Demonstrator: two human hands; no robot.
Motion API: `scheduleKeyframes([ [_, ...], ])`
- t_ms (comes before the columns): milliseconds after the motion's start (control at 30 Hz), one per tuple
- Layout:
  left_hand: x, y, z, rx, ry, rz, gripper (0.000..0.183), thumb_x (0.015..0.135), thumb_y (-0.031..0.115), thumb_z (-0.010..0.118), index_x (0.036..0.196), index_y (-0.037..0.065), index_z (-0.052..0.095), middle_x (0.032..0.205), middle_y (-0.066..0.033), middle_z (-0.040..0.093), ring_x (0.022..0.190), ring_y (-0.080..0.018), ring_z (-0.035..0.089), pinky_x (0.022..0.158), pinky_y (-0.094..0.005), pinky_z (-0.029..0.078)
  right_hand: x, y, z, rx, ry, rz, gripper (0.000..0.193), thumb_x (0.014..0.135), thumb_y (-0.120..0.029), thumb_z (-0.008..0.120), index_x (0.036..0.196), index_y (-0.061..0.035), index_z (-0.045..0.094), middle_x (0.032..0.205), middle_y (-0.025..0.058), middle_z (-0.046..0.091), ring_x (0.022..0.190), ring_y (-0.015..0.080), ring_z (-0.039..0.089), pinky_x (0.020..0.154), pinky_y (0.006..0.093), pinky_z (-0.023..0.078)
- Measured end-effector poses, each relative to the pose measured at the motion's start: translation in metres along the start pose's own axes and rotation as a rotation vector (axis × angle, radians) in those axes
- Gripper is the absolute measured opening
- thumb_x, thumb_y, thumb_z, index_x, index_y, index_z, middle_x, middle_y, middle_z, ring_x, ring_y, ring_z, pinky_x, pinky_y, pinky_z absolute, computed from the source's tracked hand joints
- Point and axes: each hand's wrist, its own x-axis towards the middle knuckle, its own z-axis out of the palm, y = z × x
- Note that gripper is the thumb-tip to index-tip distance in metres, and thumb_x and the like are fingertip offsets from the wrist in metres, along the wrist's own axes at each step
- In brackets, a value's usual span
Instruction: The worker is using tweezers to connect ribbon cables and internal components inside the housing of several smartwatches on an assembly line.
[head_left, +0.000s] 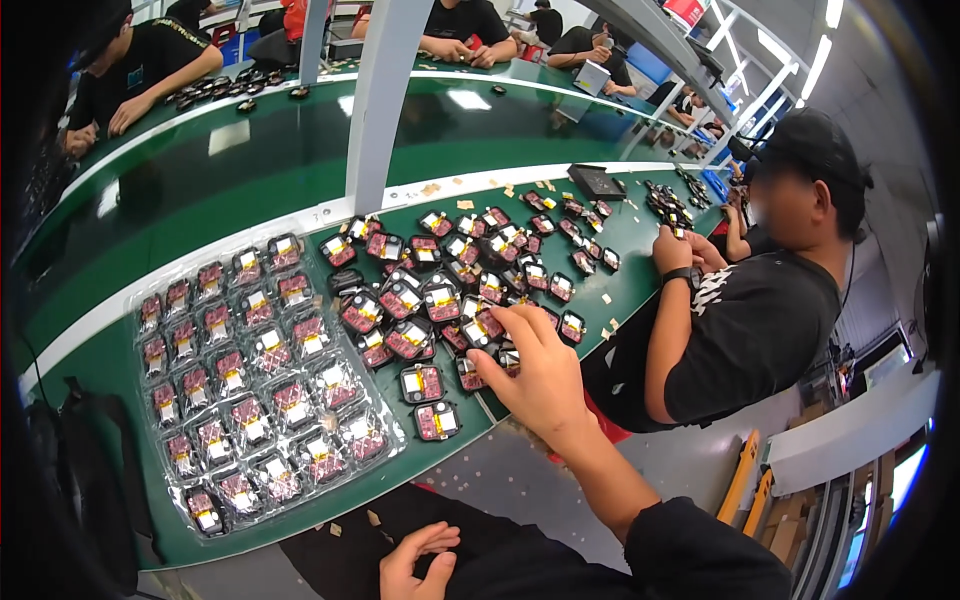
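Observation:
My right hand reaches over a pile of small black square device housings. Its thumb and index finger meet the edges of one housing, which has a red circuit board, a white block and yellow tape inside. More of the same housings lie loose around it, some overlapping. My left hand is low over my dark trousers, holding nothing, fingers apart. Left of the pile, a clear plastic tray holds rows of similar housings in its pockets.
The green table ends just in front of me. A co-worker sits close on the right, handling parts. A grey post rises behind the pile. A black box and scattered tan scraps lie farther back. A black bag is at left.

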Motion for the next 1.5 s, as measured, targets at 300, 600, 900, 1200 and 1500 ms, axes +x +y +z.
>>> scheduleKeyframes([
  [300, -0.003, -0.013, -0.009, 0.053, 0.039, -0.054, 0.033, 0.097, 0.004, 0.061, 0.129, -0.003, 0.058, 0.116, -0.0142, 0.069, 0.107, -0.0194, 0.066, 0.095, -0.0303, 0.050, 0.043, 0.134, -0.022, -0.296, 0.232, 0.338, 0.024, 0.091, -0.020, 0.066, 0.108, -0.0022, 0.067, 0.109, 0.0185, 0.065, 0.095, 0.0390, 0.065, 0.083, 0.0464, 0.052],
  [600, 0.003, -0.012, -0.017, 0.048, 0.103, -0.060, 0.031, 0.097, 0.004, 0.061, 0.128, -0.003, 0.059, 0.116, -0.0131, 0.069, 0.106, -0.0184, 0.066, 0.095, -0.0297, 0.051, 0.039, 0.145, -0.027, -0.102, 0.204, 0.240, 0.018, 0.079, -0.010, 0.076, 0.093, -0.0030, 0.068, 0.099, 0.0139, 0.069, 0.083, 0.0293, 0.066, 0.075, 0.0371, 0.051],
  [900, 0.000, 0.022, -0.006, -0.179, -0.037, 0.129, 0.041, 0.100, 0.016, 0.062, 0.135, -0.003, 0.052, 0.120, -0.0167, 0.067, 0.108, -0.0248, 0.067, 0.097, -0.0352, 0.051, -0.029, -0.029, -0.050, 0.561, -0.260, -0.190, 0.044, 0.066, -0.008, 0.090, 0.104, -0.0054, 0.068, 0.111, 0.0122, 0.072, 0.061, 0.0084, 0.059, 0.050, 0.0209, 0.046],
  [1200, -0.002, 0.033, -0.025, -0.342, 0.157, 0.209, 0.041, 0.101, 0.014, 0.060, 0.135, -0.007, 0.051, 0.114, -0.0147, 0.068, 0.102, -0.0145, 0.064, 0.086, -0.0257, 0.050, -0.062, -0.081, -0.012, 0.793, -0.516, -0.392, 0.038, 0.073, -0.011, 0.086, 0.105, -0.0038, 0.065, 0.107, 0.0104, 0.071, 0.060, 0.0184, 0.066, 0.052, 0.0247, 0.052],
  [1500, -0.008, 0.026, -0.033, -0.281, 0.255, 0.063, 0.024, 0.102, 0.005, 0.054, 0.121, -0.007, 0.060, 0.094, -0.0070, 0.072, 0.072, 0.0000, 0.054, 0.061, -0.0171, 0.041, -0.070, -0.090, 0.000, 0.780, -0.541, -0.408, 0.035, 0.073, -0.009, 0.085, 0.102, -0.0038, 0.066, 0.109, 0.0100, 0.071, 0.060, 0.0181, 0.066, 0.051, 0.0261, 0.052],
])
